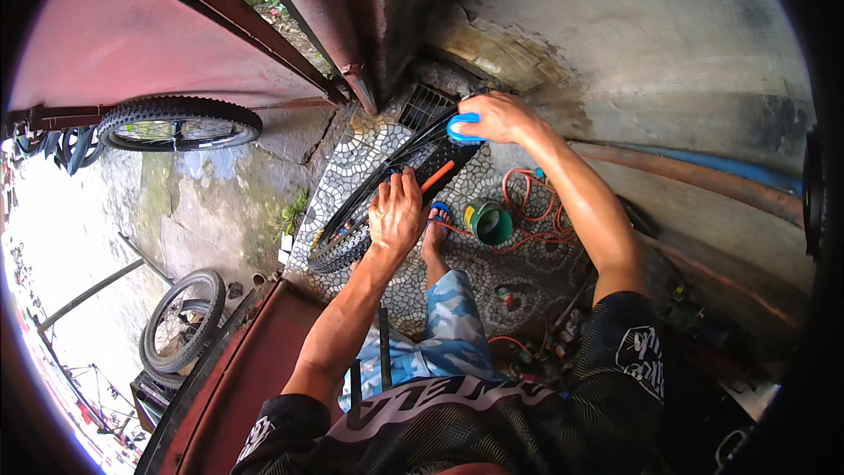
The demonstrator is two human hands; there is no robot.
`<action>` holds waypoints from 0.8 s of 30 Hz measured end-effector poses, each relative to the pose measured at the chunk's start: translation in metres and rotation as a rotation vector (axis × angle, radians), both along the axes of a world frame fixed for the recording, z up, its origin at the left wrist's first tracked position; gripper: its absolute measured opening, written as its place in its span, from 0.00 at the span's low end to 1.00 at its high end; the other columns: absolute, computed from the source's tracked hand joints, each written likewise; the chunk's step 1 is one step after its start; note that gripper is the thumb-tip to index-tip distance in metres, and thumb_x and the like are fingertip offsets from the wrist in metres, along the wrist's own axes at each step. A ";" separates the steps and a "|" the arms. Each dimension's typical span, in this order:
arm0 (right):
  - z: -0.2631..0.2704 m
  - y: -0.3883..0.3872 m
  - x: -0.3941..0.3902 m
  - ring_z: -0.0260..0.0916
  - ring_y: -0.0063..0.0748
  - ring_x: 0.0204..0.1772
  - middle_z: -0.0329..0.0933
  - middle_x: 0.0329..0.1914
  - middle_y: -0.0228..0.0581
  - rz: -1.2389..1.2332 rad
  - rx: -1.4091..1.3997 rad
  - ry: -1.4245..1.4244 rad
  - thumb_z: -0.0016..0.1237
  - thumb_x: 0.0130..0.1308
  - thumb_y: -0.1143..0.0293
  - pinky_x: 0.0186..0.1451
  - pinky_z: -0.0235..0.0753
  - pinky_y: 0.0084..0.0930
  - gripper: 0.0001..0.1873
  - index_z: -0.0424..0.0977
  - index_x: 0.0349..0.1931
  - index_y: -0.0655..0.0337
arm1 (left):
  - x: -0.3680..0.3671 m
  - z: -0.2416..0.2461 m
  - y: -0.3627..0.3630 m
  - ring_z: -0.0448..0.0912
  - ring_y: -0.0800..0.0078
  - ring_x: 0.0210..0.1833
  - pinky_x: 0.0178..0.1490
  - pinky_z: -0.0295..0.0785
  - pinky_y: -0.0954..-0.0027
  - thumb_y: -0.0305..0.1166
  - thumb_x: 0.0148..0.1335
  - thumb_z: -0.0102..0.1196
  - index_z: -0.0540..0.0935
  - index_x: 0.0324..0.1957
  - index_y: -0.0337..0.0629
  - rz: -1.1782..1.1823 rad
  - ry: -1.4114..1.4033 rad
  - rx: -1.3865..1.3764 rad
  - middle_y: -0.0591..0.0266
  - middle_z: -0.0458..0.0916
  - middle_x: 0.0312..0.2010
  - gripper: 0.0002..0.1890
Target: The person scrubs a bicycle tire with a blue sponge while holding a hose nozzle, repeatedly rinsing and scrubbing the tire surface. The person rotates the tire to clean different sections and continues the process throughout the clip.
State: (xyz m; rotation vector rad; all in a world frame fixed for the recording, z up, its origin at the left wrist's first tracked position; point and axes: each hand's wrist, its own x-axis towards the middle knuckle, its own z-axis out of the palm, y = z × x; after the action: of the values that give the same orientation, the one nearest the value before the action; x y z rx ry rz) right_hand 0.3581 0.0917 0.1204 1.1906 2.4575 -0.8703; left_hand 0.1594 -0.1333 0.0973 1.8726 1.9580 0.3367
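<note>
A bicycle wheel with a knobby black tire (339, 247) stands on the mosaic floor before me, leaning away towards the drain grate. My right hand (498, 117) holds a blue brush or scrubber (464, 128) against the far end of the tire. My left hand (397, 211) is closed around something at the near part of the wheel; an orange bar-shaped piece (438, 175) sticks out beside its fingers. What exactly the left fingers grip is hidden. A green bucket-like container (492, 223) stands to the right of my foot.
A red hose (527, 237) lies coiled around the green container. A metal drain grate (425, 105) is set in the floor beyond the wheel. Another bicycle wheel (178, 124) is at the left by a red panel, and more wheels (184, 322) lie lower left. A concrete wall (659, 46) rises at the right.
</note>
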 end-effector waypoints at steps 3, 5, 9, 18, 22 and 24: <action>0.012 -0.008 -0.016 0.87 0.57 0.49 0.89 0.39 0.49 -0.008 -0.013 -0.008 0.58 0.69 0.44 0.55 0.83 0.55 0.20 0.85 0.43 0.50 | 0.003 -0.006 0.002 0.85 0.53 0.47 0.46 0.85 0.53 0.41 0.55 0.76 0.75 0.62 0.35 -0.010 0.035 -0.028 0.53 0.81 0.45 0.36; 0.022 -0.029 -0.058 0.87 0.57 0.49 0.89 0.39 0.49 0.029 -0.087 -0.048 0.59 0.69 0.44 0.55 0.83 0.55 0.20 0.85 0.44 0.50 | 0.010 -0.011 0.002 0.84 0.53 0.47 0.46 0.85 0.53 0.41 0.56 0.76 0.75 0.61 0.35 -0.004 0.058 -0.038 0.54 0.80 0.45 0.36; 0.011 -0.040 -0.063 0.88 0.58 0.48 0.89 0.39 0.50 -0.105 -0.091 0.103 0.56 0.73 0.39 0.52 0.84 0.55 0.23 0.82 0.44 0.49 | 0.003 0.000 0.004 0.85 0.53 0.49 0.47 0.85 0.52 0.43 0.55 0.77 0.75 0.63 0.36 0.024 0.024 -0.062 0.53 0.82 0.47 0.38; -0.019 -0.053 -0.027 0.84 0.70 0.46 0.87 0.37 0.58 -0.516 0.144 0.210 0.53 0.76 0.40 0.50 0.80 0.61 0.25 0.80 0.44 0.56 | -0.007 0.017 0.030 0.86 0.49 0.50 0.48 0.86 0.50 0.52 0.62 0.72 0.72 0.74 0.47 -0.030 -0.004 -0.070 0.52 0.83 0.49 0.42; -0.026 -0.037 -0.009 0.83 0.73 0.48 0.86 0.39 0.61 -0.663 0.204 0.237 0.52 0.75 0.38 0.50 0.81 0.62 0.27 0.80 0.47 0.55 | -0.005 0.020 0.036 0.86 0.47 0.51 0.51 0.86 0.50 0.51 0.74 0.61 0.70 0.79 0.60 -0.086 -0.075 0.003 0.51 0.84 0.54 0.34; -0.033 -0.030 -0.001 0.83 0.73 0.49 0.87 0.42 0.62 -0.716 0.271 0.191 0.51 0.76 0.39 0.52 0.81 0.62 0.25 0.81 0.49 0.54 | -0.005 0.019 0.033 0.86 0.47 0.53 0.54 0.85 0.50 0.45 0.79 0.56 0.72 0.80 0.66 -0.099 -0.097 0.052 0.52 0.85 0.58 0.29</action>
State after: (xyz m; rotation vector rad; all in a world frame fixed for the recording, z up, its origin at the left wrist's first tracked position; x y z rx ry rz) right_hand 0.3566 0.0616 0.0872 2.2555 2.3462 -0.8527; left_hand 0.1546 -0.1004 0.1158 1.9402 1.8028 0.4437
